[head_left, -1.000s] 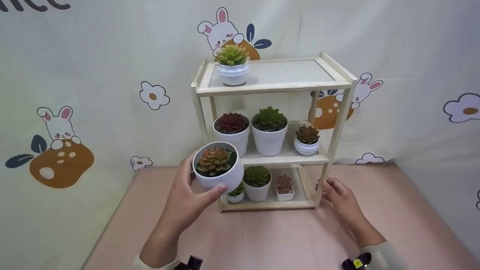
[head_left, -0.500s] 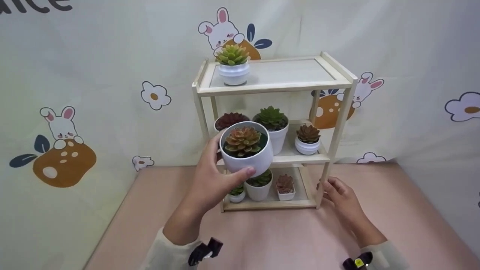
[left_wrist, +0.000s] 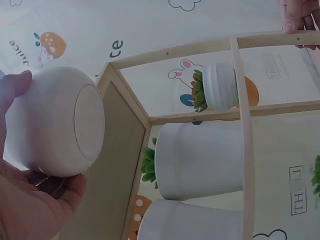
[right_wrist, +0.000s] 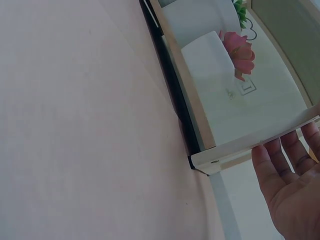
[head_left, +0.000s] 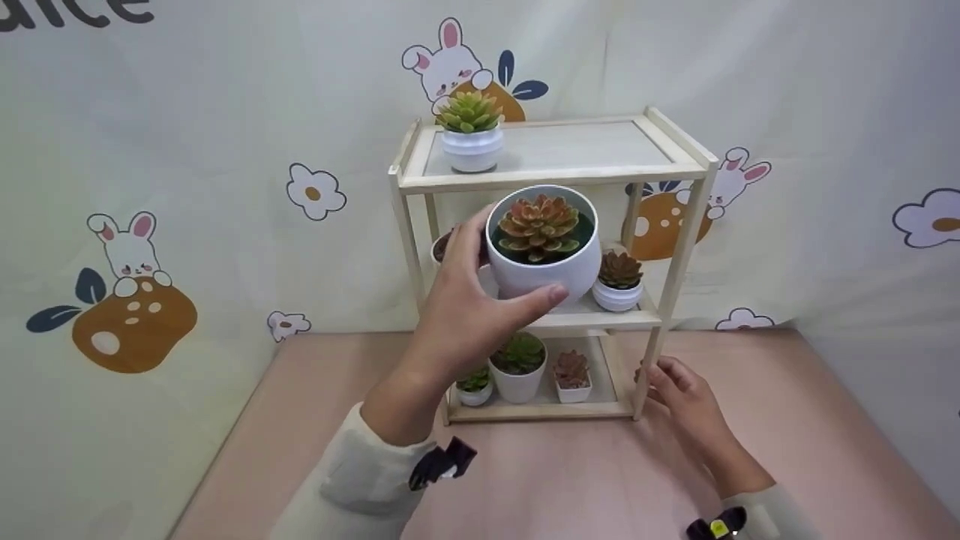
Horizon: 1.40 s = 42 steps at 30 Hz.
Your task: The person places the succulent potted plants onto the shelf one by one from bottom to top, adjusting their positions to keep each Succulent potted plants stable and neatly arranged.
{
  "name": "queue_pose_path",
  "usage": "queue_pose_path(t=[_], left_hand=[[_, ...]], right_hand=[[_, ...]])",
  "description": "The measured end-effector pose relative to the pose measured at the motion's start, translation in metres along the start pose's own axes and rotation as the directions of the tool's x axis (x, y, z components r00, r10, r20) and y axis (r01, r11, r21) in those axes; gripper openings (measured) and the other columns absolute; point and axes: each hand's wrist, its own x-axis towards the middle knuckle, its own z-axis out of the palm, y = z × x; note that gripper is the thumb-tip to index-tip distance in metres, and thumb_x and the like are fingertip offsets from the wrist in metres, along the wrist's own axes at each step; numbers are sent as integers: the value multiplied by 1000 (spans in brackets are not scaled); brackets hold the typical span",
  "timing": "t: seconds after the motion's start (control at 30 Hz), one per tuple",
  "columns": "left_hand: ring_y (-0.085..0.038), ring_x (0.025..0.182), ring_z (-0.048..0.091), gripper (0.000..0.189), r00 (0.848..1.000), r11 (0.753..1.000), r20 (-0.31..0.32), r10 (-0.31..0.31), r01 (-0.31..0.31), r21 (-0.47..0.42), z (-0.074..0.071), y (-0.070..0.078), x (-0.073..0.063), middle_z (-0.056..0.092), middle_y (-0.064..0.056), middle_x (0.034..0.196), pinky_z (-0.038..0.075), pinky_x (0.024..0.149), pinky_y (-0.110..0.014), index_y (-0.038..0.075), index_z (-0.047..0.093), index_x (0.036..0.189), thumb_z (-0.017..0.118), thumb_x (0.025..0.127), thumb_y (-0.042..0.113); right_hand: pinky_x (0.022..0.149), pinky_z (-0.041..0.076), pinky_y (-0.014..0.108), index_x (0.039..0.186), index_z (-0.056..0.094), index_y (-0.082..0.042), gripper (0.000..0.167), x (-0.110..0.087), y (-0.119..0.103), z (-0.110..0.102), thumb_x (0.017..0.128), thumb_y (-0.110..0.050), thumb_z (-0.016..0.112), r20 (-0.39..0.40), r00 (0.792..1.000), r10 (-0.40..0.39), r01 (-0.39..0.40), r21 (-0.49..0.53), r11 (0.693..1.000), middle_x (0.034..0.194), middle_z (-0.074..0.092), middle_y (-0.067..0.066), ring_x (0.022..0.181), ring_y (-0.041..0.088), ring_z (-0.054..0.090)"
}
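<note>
In the head view my left hand (head_left: 465,319) holds a rounded white pot (head_left: 544,281) with an orange-green succulent (head_left: 540,229), raised in front of the shelf's middle tier. The left wrist view shows the round pot (left_wrist: 60,120) from beneath, thumb and fingers about its sides. My right hand (head_left: 690,401) grips the right front post of a small wooden plant shelf (head_left: 555,180) low down; in the right wrist view the fingers (right_wrist: 295,155) lie along that post. Behind the held pot, the middle tier's other large pots (left_wrist: 200,160) are mostly hidden in the head view.
A green succulent in a white pot (head_left: 472,146) stands on the top tier's left. A small brown succulent (head_left: 619,277) sits at the middle tier's right. Below are several pots, including a pink one (head_left: 574,375). A printed cloth (head_left: 330,97) hangs behind the pink table (head_left: 540,480).
My left hand has carried the potted succulent up and to the right, from the shelf's left side to before its middle tier. My right hand has stayed at the post.
</note>
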Motion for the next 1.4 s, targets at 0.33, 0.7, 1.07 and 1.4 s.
queue_pose_path(t=[0.33,0.7,1.07,1.4], left_hand=[[-8,134,49,100,997,998,-36,62,-62,-11,9,29,24,48,5,147,48,115,-38,19,36,157,92,77,40],[-11,135,49,103,995,998,-74,64,-63,12,22,54,51,46,-2,148,51,110,-33,16,35,158,92,77,43],[-12,137,46,110,990,981,-117,81,-58,186,27,63,86,47,-4,150,44,114,-27,11,32,160,89,77,55],[-14,142,45,109,992,970,-114,44,-15,241,36,70,102,45,-4,154,43,117,-28,12,30,160,88,79,55]], right_hand=[[97,59,25,135,55,8,42,-1,0,-1,109,-25,57,3,1000,2,-2,6,1000,121,68,15,111,12,68],[95,60,24,133,57,8,40,-1,1,-3,109,-24,57,-5,1000,-15,15,-3,1000,122,66,21,112,14,69],[99,59,26,132,59,3,42,0,1,-2,107,-31,59,1,1000,-6,6,-21,1000,126,66,20,115,10,66],[100,59,28,133,59,2,39,0,2,-2,109,-28,57,-4,1000,8,-9,-34,999,122,68,13,114,9,66]])
